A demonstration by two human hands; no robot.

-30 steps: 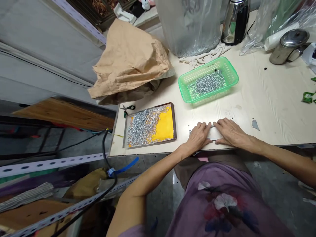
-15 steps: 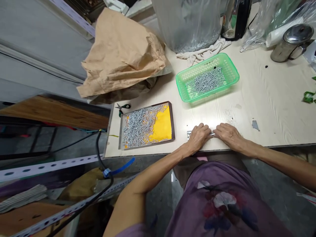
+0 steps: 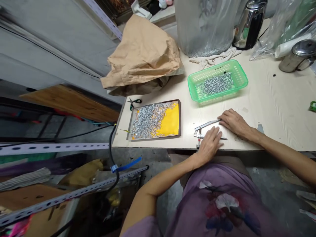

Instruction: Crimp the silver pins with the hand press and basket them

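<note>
A hinged metal hand tool [image 3: 206, 125] with two long arms and a small spring near its left end lies at the front edge of the table, its arms spread in a V. My left hand [image 3: 209, 143] is over the lower arm, fingers curled on it, and that arm's tip sticks out to the right. With its fingertips, my right hand [image 3: 234, 123] grips the far end of the upper arm. Left of the tool sits a shallow tray [image 3: 179, 118] with a yellow bottom, partly covered by many small metal pins [image 3: 148, 120].
Behind the hands stands a green plastic basket [image 3: 194, 97] with more metal pins. Scissors [image 3: 134, 102] lie beside the tray. Further back are a brown paper bag [image 3: 145, 49], a large clear plastic bag [image 3: 204, 29], a cloth [image 3: 214, 58], a kettle [image 3: 250, 26] and a metal pitcher [image 3: 296, 56].
The tool's arms have spread apart; before, they were together under both hands. My right hand has moved up and away with the upper arm. The whole view has shifted slightly.
</note>
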